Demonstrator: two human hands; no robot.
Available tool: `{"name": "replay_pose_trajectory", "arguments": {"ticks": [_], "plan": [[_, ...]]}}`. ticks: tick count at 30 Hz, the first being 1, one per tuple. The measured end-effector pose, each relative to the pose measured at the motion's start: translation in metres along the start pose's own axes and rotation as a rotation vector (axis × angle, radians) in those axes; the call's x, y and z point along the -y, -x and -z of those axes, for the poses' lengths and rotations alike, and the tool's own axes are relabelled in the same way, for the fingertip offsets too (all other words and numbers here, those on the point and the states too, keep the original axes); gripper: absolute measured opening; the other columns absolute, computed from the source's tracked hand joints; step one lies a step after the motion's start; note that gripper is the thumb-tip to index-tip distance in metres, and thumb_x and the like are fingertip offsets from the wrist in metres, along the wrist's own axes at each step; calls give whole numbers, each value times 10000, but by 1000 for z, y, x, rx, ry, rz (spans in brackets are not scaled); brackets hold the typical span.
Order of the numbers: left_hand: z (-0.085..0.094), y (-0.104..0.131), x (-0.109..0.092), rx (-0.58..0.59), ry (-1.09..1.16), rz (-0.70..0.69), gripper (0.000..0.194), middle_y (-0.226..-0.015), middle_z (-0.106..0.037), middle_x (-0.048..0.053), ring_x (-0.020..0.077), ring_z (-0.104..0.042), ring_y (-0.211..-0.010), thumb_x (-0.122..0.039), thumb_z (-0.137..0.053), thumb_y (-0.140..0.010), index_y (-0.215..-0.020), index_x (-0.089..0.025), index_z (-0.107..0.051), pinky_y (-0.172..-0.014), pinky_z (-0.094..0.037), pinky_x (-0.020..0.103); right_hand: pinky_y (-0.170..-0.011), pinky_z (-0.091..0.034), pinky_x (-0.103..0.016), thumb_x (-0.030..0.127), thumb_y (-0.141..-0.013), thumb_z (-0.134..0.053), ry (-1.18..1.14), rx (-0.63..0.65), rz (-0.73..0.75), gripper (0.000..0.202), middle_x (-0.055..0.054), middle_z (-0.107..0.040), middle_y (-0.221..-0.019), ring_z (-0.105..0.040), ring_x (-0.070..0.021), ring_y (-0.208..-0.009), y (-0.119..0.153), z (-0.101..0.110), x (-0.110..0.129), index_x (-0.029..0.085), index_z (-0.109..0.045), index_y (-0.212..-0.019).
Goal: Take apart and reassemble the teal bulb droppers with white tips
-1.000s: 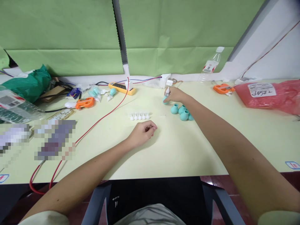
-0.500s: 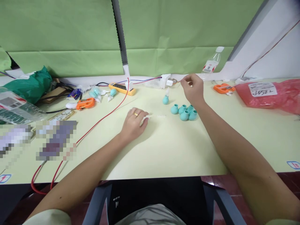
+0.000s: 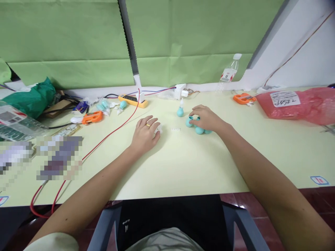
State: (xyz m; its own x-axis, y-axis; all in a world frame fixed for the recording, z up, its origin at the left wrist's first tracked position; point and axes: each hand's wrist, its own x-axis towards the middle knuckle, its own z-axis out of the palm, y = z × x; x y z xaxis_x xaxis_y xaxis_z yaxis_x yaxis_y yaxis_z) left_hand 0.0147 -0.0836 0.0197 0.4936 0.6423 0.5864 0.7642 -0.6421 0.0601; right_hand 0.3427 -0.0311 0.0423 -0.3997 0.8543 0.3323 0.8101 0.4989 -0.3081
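In the head view, the left hand [image 3: 145,135] rests palm down over the tabletop [image 3: 183,167], fingers loosely bent and slightly apart, a gold ring [image 3: 148,125] on one. White nozzle tips [image 3: 158,129] show beside its thumb; the fingers hide the rest, so whether it pinches any cannot be told.

The right hand [image 3: 205,118] reaches over a cluster of teal rubber bulbs [image 3: 199,130], its thumb and forefinger parted around the open neck of the leftmost bulb [image 3: 188,122]; whether they press on it is unclear. The hand covers part of the cluster.

Just beyond, to the left, a teal bulb with a white nozzle [image 3: 180,111] stands upright. A small clear strip [image 3: 176,129] lies between the two hands. Farther back are a yellow-and-black power strip [image 3: 133,100], a clear plastic bottle [image 3: 228,73] and, at far right, a red plastic bag [image 3: 300,106].
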Motion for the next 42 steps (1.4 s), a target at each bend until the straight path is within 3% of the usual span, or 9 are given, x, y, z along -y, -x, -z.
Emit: {"name": "replay_pose_trajectory", "arguments": {"ticks": [7, 9, 12, 16, 21, 26, 30, 35, 42], "plan": [[0, -3, 3, 37, -25, -1, 366, -1364, -653, 112, 354, -435, -1440, -276, -567, -926, -1278, -219, -649, -1157, -338, 567, -957, -478, -434, 278, -806, -677, -238, -309, 46, 182, -75, -717, -1068, -656, -274, -1033, 8, 30, 41, 211, -696, -974], [1, -4, 1, 23, -25, -36, 353, -1361, -656, 107, 355, -431, -1445, -270, -568, -928, -1266, -221, -656, -1162, -330, 568, -827, -496, -369, 250, -789, -668, -315, -202, 73, 157, -45, -702, -958, -642, -227, -883, 12, 37, 57, 209, -671, -940], [2, -3, -8, 32, -25, -135, 341, -1367, -652, 109, 356, -436, -1439, -253, -552, -944, -1270, -205, -641, -1152, -336, 566, -663, -451, -308, 236, -779, -655, -369, 154, 70, 125, -18, -663, -861, -585, -176, -728, 18, 34, 75, 211, -634, -899], [0, 9, -28, 100, 2, -250, 301, -1241, -698, 122, 311, -591, -1225, -209, -496, -978, -1241, -159, -635, -973, -465, 464, -609, -389, -300, 201, -763, -654, -287, 448, 60, 106, -18, -631, -837, -536, -166, -684, 27, 22, 80, 219, -589, -846], [-3, 6, -44, 193, -30, -312, 259, -1087, -710, 127, 243, -625, -981, -134, -425, -1001, -1070, -123, -674, -839, -474, 382, -677, -440, -325, 232, -792, -665, -388, 447, 17, 185, -43, -635, -1009, -568, -171, -739, 43, 14, 70, 226, -598, -965], [-4, -40, -46, 244, -85, -289, 219, -1015, -706, 113, 264, -597, -1052, -129, -466, -983, -976, -145, -684, -848, -439, 394, -720, -474, -339, 276, -827, -667, -477, 405, -14, 216, -40, -653, -1011, -579, -171, -750, 54, 10, 63, 223, -608, -1028], [-21, -68, -52, 288, -73, -298, 193, -1029, -704, 113, 265, -598, -1081, -107, -505, -935, -982, -141, -689, -860, -428, 390, -727, -473, -338, 278, -821, -677, -463, 402, 8, 202, -27, -640, -933, -571, -181, -773, 57, 10, 64, 219, -618, -1005], [-46, -74, -53, 326, -87, -320, 184, -956, -697, 121, 270, -593, -1052, -100, -530, -905, -878, -146, -706, -836, -411, 397, -712, -459, -330, 264, -822, -667, -413, 391, 47, 190, -23, -613, -901, -557, -179, -777, 56, 9, 65, 209, -607, -994], [-56, -77, -47, 305, -96, -381, 211, -905, -687, 128, 279, -584, -1023, -94, -526, -906, -820, -146, -712, -800, -392, 414, -686, -453, -315, 268, -830, -669, -413, 378, 54, 191, -20, -592, -873, -561, -174, -760, 57, 7, 64, 205, -612, -1001]]}}
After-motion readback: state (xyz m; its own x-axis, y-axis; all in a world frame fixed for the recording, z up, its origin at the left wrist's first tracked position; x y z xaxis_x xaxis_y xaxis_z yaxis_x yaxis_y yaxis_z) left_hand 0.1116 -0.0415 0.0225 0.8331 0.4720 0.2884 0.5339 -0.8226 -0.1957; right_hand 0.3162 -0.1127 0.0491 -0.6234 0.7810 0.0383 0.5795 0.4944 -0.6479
